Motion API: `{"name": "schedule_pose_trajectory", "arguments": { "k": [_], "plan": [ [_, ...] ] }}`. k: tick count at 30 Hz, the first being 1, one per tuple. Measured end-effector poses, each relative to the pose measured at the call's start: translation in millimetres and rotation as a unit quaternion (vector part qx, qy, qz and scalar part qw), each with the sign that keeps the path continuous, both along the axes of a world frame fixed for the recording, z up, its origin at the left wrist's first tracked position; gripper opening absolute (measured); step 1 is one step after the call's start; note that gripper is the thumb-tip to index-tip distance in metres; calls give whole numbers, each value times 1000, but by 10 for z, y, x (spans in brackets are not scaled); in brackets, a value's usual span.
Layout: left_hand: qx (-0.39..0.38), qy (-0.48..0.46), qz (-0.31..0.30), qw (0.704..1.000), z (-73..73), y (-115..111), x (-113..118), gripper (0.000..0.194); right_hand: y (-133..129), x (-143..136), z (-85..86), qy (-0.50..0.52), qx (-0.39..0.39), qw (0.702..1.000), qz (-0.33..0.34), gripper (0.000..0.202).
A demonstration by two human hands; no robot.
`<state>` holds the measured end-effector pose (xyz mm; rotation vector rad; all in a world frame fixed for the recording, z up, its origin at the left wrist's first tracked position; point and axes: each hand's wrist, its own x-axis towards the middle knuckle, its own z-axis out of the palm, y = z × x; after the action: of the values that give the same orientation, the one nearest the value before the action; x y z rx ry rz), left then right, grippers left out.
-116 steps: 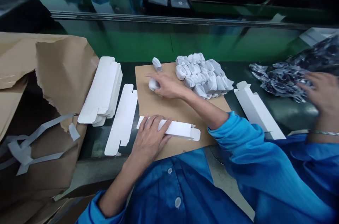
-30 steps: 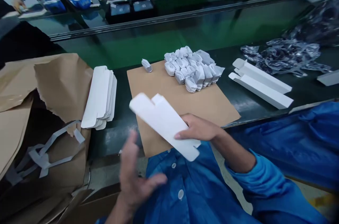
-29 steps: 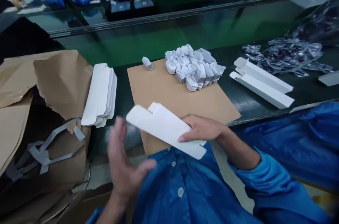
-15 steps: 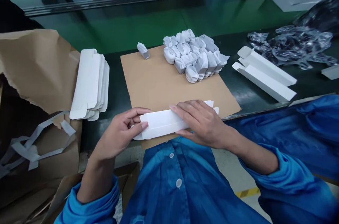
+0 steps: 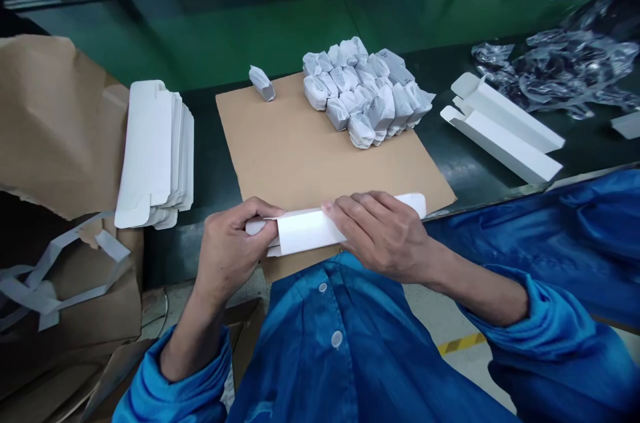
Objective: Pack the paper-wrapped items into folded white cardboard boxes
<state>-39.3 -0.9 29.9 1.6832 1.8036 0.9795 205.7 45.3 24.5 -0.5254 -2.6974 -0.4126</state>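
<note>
A long white carton [image 5: 307, 231] lies crosswise between my hands, over the front edge of the brown cardboard sheet [image 5: 280, 156]. My left hand [image 5: 233, 243] pinches its left end, thumb in front and fingers behind, near the end flaps. Across the right part of the carton, my right hand [image 5: 385, 233] is wrapped with its fingers together. A flap sticks out past the right hand. Several paper-wrapped pieces [image 5: 367, 93] stand grouped on the back right of the sheet, and one wrapped piece [image 5: 263, 83] lies apart at its back left corner.
A stack of flat white cartons [image 5: 150, 150] lies on the left, beside a brown paper-lined box [image 5: 60, 123]. At the right are open white cartons [image 5: 505, 130] and crumpled clear plastic [image 5: 555, 73]. A blue-clothed person [image 5: 560, 236] is at the right edge.
The carton has turned and its long side now looks folded over into a narrower shape. My left fingers have closed in on its left end. The whole view has shifted slightly.
</note>
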Motion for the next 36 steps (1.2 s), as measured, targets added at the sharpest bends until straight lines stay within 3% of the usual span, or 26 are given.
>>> {"name": "schedule_pose_trajectory", "arguments": {
  "k": [2,5,8,10,11,12,14,15,17,19,22,25,27,29,31,33,36],
  "plan": [
    [-9,1,-12,1000,38,3,-56,11,7,23,16,7,-6,1000,0,34],
    [30,-98,14,995,81,-49,-72,19,87,54,15,67,-37,995,-58,35],
    [176,-231,82,953,8,-137,145,44,130,-25,-67,172,-41,969,-172,43],
    [197,-263,52,943,-109,-162,387,66,67,-152,-154,211,-38,956,-200,44],
    [181,-256,41,949,-174,-155,501,81,10,-221,-193,216,-44,957,-187,44],
    [175,-234,70,954,-233,-135,591,90,-54,-283,-219,215,-62,962,-156,45],
    [170,-176,152,958,-316,-74,667,94,-154,-363,-212,201,-153,965,-67,51],
    [165,-151,176,959,-335,-46,654,91,-171,-378,-176,204,-221,953,-34,56],
    [145,-119,153,970,-335,-14,567,86,-123,-378,-58,245,-353,903,-15,63],
    [145,-97,99,980,-308,-21,474,81,2,-368,72,290,-440,850,-13,57],
    [180,-60,71,979,-273,-80,416,68,192,-362,198,276,-523,805,50,37],
    [167,-48,37,984,-275,-140,414,56,304,-349,221,286,-592,748,89,26],
    [146,-68,18,987,-280,-157,416,50,366,-348,206,366,-628,685,52,23],
    [142,-85,4,986,-271,-151,416,45,438,-370,189,451,-658,603,-2,29],
    [149,-79,-7,986,-245,-129,418,39,504,-415,187,460,-702,543,-14,35],
    [159,-46,-10,986,-210,-105,420,34,542,-463,210,406,-750,521,14,36],
    [164,20,-2,986,-180,-85,420,32,529,-499,277,323,-773,543,54,29]
  ]
}}
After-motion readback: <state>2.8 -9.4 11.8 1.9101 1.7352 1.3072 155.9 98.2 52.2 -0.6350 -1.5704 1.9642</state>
